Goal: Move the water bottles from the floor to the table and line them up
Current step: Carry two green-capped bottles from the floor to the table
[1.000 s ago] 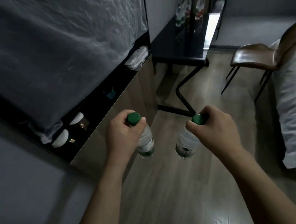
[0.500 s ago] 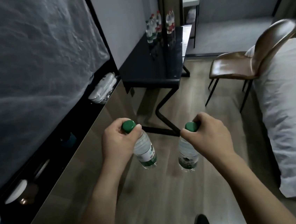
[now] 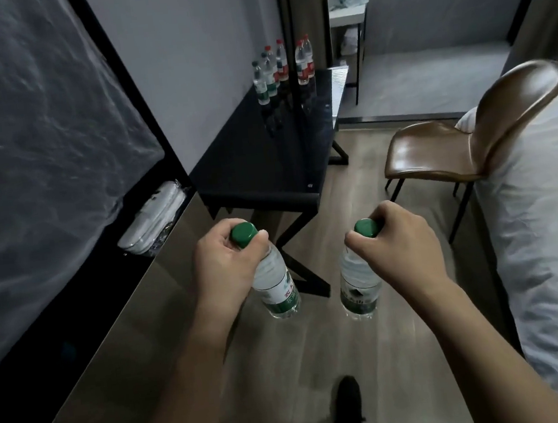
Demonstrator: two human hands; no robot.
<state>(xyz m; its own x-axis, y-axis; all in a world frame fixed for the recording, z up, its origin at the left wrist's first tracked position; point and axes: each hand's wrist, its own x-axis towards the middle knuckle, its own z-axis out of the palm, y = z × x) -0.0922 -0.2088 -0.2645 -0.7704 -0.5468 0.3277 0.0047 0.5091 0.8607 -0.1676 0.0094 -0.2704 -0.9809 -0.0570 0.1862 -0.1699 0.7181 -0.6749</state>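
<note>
While both bottles hang by their necks, the walk to the table is well under way! The left hand (image 3: 223, 269) grips one green-capped water bottle (image 3: 277, 289) just under its cap, fingers curled tight round the neck; the right hand (image 3: 395, 250) holds a second green-capped bottle (image 3: 357, 285) the same way, both dangling clear above the wooden floor (image 3: 406, 353). Compared with a second ago, the black table (image 3: 265, 164) has swung from the far distance into the middle of the view, its near edge now just beyond the hands, and a dark shoe (image 3: 350, 407) steps forward below. At the table's far end stands a cluster of bottles (image 3: 281, 69), green caps and red caps together. Judging from that, the carry is nearly done, and setting these two down in line comes next.
</note>
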